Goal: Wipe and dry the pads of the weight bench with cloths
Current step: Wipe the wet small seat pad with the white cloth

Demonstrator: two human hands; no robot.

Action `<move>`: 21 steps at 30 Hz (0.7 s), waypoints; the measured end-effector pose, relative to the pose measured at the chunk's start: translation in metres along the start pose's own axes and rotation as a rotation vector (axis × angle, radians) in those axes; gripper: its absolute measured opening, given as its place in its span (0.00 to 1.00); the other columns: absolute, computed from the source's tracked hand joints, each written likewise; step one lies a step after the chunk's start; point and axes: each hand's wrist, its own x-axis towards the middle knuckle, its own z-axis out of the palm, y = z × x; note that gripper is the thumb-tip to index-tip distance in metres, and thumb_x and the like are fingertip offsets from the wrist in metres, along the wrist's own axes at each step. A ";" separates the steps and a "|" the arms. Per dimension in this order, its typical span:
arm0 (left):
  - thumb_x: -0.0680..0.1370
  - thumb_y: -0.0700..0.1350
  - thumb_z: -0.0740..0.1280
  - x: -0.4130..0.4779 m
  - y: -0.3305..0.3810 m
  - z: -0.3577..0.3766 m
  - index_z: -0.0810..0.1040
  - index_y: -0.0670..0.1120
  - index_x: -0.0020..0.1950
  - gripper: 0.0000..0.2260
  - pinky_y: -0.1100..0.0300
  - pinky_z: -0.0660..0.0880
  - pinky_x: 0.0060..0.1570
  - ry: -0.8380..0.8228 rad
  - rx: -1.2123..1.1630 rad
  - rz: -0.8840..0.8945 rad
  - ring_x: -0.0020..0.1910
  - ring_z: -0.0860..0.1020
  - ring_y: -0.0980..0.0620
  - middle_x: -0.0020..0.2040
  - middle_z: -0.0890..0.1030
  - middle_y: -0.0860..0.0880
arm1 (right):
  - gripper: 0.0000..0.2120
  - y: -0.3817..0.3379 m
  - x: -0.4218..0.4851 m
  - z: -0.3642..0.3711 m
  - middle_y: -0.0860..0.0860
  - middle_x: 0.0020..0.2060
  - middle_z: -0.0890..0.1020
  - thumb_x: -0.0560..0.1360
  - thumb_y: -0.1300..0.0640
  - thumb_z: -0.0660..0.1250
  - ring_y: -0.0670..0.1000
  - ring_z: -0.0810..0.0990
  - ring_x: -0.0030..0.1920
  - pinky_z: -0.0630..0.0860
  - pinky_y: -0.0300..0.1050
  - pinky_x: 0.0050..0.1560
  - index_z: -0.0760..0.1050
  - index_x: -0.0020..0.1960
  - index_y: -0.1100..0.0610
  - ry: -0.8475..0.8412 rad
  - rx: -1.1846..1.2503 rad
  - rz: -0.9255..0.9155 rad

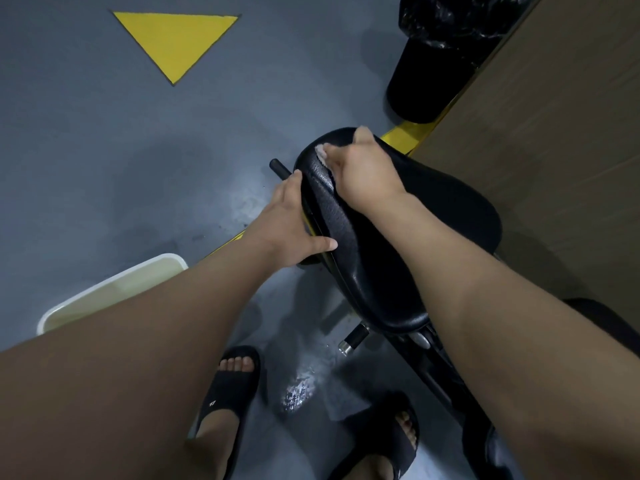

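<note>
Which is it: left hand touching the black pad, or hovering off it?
Touching. The head view shows the left hand clasping the pad at its edge, thumb flat on top, no gap. The right hand grips a cloth.

The light is dim and cool, seemingly from overhead. Soft, broad shadows spread on the grey floor point(104, 168) left of the left hand point(291, 223). A dull sheen runs along the black pad point(349, 230) between the hands, and a wet patch point(299, 388) below them glints white. The right hand point(363, 174) and its pale cloth point(323, 155) are slightly blurred. The forearms balloon toward the lower edges.
</note>
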 end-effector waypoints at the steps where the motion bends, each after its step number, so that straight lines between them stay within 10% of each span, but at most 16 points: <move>1: 0.69 0.56 0.81 0.000 0.001 0.000 0.40 0.48 0.84 0.59 0.56 0.58 0.76 -0.001 0.001 -0.005 0.81 0.57 0.49 0.83 0.48 0.50 | 0.10 0.000 -0.002 0.001 0.53 0.45 0.64 0.82 0.52 0.63 0.58 0.72 0.34 0.78 0.52 0.39 0.81 0.57 0.53 -0.003 0.009 -0.009; 6: 0.68 0.55 0.82 0.001 0.007 -0.003 0.40 0.49 0.84 0.60 0.58 0.60 0.72 0.004 0.010 -0.034 0.80 0.59 0.49 0.83 0.49 0.51 | 0.12 0.013 -0.056 -0.018 0.53 0.43 0.65 0.83 0.51 0.65 0.50 0.70 0.36 0.69 0.34 0.34 0.81 0.64 0.51 -0.054 0.115 -0.201; 11: 0.69 0.54 0.81 -0.002 0.014 -0.005 0.43 0.47 0.84 0.58 0.54 0.60 0.75 0.007 0.050 -0.028 0.80 0.59 0.48 0.83 0.51 0.49 | 0.15 0.028 -0.040 -0.002 0.55 0.42 0.66 0.83 0.48 0.61 0.59 0.74 0.34 0.81 0.52 0.39 0.81 0.63 0.52 0.038 0.064 -0.085; 21: 0.70 0.53 0.79 -0.006 0.050 0.005 0.57 0.53 0.82 0.46 0.51 0.56 0.77 -0.025 0.150 0.044 0.82 0.48 0.42 0.83 0.46 0.42 | 0.13 0.045 0.013 -0.005 0.57 0.51 0.76 0.82 0.55 0.60 0.58 0.73 0.45 0.69 0.46 0.47 0.80 0.62 0.49 -0.069 -0.057 0.293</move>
